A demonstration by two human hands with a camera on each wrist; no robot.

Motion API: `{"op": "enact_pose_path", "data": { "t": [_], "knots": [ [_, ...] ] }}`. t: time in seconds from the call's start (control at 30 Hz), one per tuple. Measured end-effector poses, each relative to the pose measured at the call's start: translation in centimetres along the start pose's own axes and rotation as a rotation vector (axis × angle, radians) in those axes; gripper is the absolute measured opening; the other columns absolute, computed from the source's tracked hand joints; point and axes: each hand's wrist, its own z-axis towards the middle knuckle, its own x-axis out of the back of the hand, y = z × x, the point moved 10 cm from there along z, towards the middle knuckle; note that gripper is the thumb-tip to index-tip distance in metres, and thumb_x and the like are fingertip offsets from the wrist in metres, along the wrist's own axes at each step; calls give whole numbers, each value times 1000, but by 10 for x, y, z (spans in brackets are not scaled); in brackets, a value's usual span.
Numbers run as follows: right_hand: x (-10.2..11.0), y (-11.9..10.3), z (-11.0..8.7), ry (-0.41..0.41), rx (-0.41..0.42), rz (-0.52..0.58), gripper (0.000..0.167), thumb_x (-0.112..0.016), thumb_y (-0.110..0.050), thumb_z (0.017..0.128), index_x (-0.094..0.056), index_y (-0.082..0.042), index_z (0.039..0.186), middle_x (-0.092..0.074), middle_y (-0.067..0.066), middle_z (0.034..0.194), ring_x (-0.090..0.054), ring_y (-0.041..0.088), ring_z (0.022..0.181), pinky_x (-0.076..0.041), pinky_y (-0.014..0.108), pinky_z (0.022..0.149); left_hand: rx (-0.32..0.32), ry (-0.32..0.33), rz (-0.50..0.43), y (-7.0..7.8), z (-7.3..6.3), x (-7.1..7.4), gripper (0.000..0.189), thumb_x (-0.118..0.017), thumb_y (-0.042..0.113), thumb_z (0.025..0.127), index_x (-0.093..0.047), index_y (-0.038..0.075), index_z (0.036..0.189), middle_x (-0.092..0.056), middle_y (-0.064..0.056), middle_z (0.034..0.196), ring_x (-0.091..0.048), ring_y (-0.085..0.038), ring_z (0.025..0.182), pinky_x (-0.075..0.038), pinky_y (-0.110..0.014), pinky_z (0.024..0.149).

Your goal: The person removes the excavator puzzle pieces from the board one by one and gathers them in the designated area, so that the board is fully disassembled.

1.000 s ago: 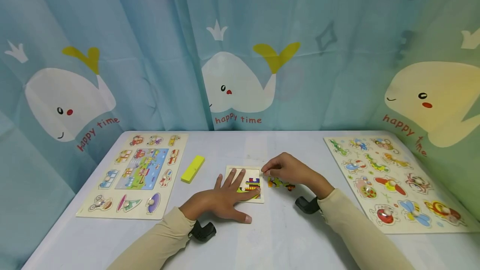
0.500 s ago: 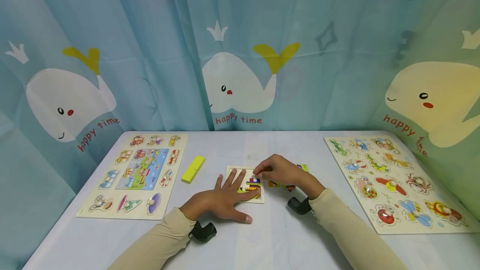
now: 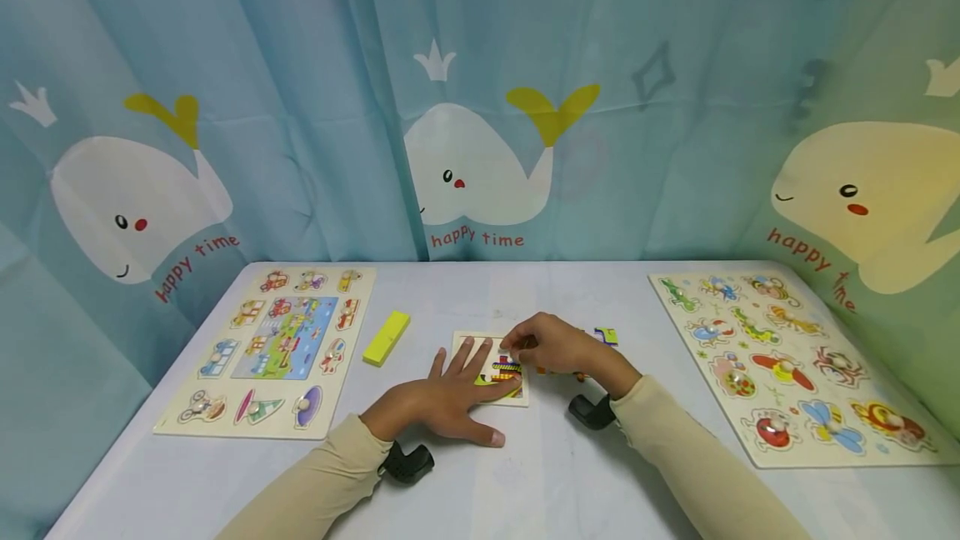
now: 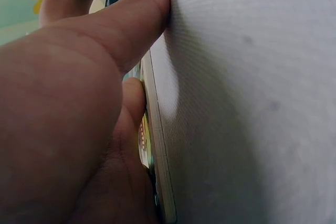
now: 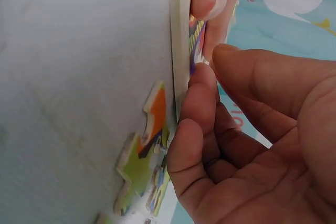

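Pale wood forms the frame (image 3: 525,394), which lies flat on the desk (image 3: 517,498). Fitted pieces (image 3: 507,367) show in the lower right of the frame; bare backing shows above them. The left hand (image 3: 450,404) lies across the left side of the frame, fingers extended, spread and clasping nothing; its thumb rests on the desk in front of the frame. The right hand (image 3: 553,342) is at the upper right of the frame, fingers curled, thumb close to the index finger. Whether a piece is pinched there cannot be told. Loose pieces (image 5: 137,170) lie to the right of the frame, beside and beyond the right hand. The block (image 3: 386,338) lies left of the frame.

Step in hand, as judged: aligning a piece while the left hand steadies the frame. The next move appears to call for light fingertip pressure, to level that piece with its neighbours.
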Motion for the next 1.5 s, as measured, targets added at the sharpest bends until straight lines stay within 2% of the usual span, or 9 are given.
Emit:
{"op": "enact_pose_path", "data": {
  "t": [0.1,0.33,0.47,0.63,0.87,1.07,1.2,1.5],
  "knots": [
    [-1,-3,-1,-9,23,-4,17,-61,2,93,-70,2,107,-67,2,93,-57,11,80,-48,27,70,-3,3,-6,1,0,0,76,-56,63,90,-21,41,154,18,-8,160,25,-29,143,9,-62,108],
    [2,-8,-1,7,48,-9,12,-63,-2,93,-74,-4,99,-64,2,92,-52,12,70,-45,27,63,-4,8,-22,1,0,1,76,-56,62,90,-23,40,154,19,-7,160,26,-28,142,11,-62,108],
    [-2,-10,-1,-29,59,32,14,-62,0,93,-73,-2,100,-67,2,95,-50,11,65,-44,26,58,-1,7,-28,0,-1,1,76,-56,62,90,-23,40,154,19,-7,160,25,-28,142,11,-63,107],
    [-7,-9,-1,-61,75,73,16,-59,2,94,-72,0,103,-69,4,94,-48,10,60,-42,25,58,-2,9,-27,0,-1,1,76,-56,62,90,-23,40,154,19,-7,160,26,-28,142,11,-63,107],
    [-3,-7,0,-13,79,12,18,-58,0,96,-72,-3,106,-68,-1,85,-43,8,47,-39,25,52,-4,12,-24,0,0,0,76,-56,62,90,-23,40,154,19,-7,160,25,-29,142,11,-63,107],
    [9,-9,-2,38,89,-23,18,-59,-1,95,-72,-2,108,-70,-1,97,-54,9,68,-47,26,65,2,16,-6,-1,0,0,77,-56,64,89,-22,41,154,18,-7,160,24,-29,143,9,-62,108],
    [17,-6,-6,51,82,-33,19,-59,0,94,-71,-1,108,-70,0,96,-58,10,76,-49,29,70,1,19,-5,-2,0,0,77,-56,64,89,-22,41,154,17,-8,161,24,-29,143,9,-62,108],
    [27,8,-19,71,55,-29,19,-58,-1,94,-72,-2,108,-70,2,99,-55,12,76,-48,30,68,-1,24,-6,0,-1,1,77,-57,63,89,-22,41,154,17,-8,161,23,-29,143,9,-62,108]
  ]
}}
